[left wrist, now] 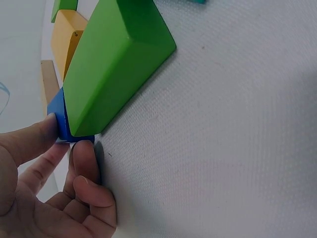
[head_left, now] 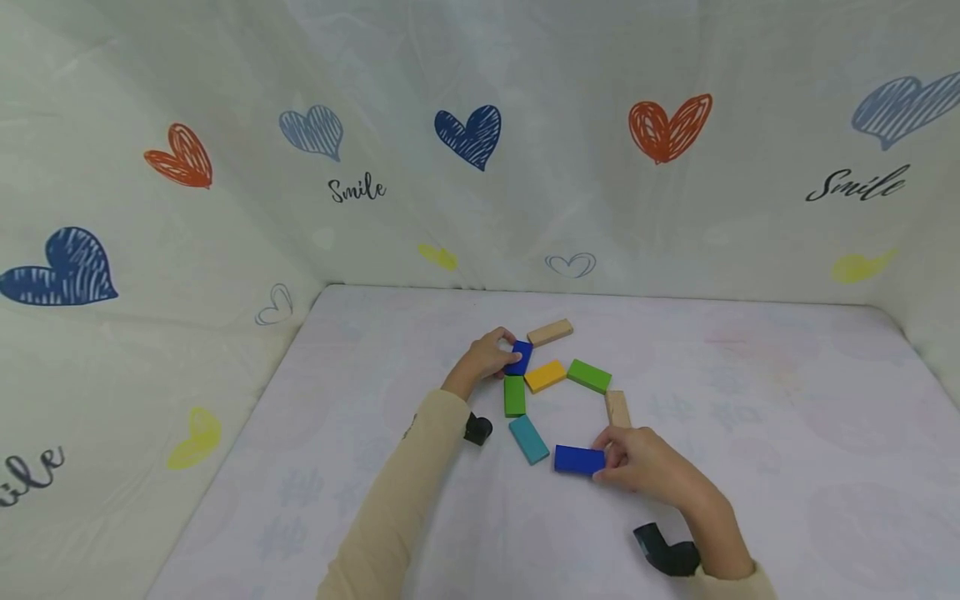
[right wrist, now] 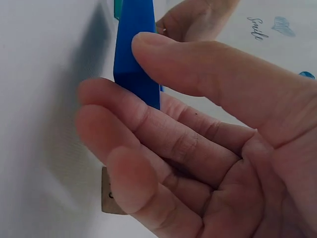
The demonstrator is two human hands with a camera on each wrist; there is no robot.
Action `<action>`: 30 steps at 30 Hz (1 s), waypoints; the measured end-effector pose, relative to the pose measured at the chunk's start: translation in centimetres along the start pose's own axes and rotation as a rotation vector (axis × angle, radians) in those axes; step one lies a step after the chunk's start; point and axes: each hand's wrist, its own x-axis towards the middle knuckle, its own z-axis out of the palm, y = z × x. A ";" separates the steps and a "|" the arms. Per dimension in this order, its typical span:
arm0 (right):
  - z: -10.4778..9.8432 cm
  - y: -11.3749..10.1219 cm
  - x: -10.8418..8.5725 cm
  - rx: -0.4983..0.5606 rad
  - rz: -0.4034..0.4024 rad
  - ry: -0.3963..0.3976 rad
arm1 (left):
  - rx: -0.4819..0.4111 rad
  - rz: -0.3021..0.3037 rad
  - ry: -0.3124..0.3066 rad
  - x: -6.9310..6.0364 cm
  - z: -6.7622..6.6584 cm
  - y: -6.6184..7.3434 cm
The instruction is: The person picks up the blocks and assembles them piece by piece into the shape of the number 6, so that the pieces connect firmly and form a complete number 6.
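Plainly, in the head view, a blue rectangular block [head_left: 524, 355] is pinched by the left hand [head_left: 483, 358] at twelve o'clock from a green rectangular block [head_left: 514, 397], and a second blue rectangular block [head_left: 576, 460] is gripped by the right hand [head_left: 641, 462] at four o'clock from a teal rectangular block [head_left: 528, 439]. By the left wrist view, the first is shown clamped between thumb and fingers, just beside the green one. By the right wrist view, the second is seen held likewise, at eleven o'clock from the palm.

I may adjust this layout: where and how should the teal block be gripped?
Pinch the teal block across its long sides at mid-length, probably from the near side: it lies flat, long sides look free, and its far end sits close to a green block.
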 end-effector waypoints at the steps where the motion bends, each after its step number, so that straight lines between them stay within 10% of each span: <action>1: 0.1 0.0 0.1 -0.004 0.009 -0.005 | 0.001 -0.001 0.000 0.0 0.0 0.0; 30: 1.3 -0.1 0.7 -0.054 0.065 -0.011 | -0.001 -0.012 -0.007 0.1 0.0 0.1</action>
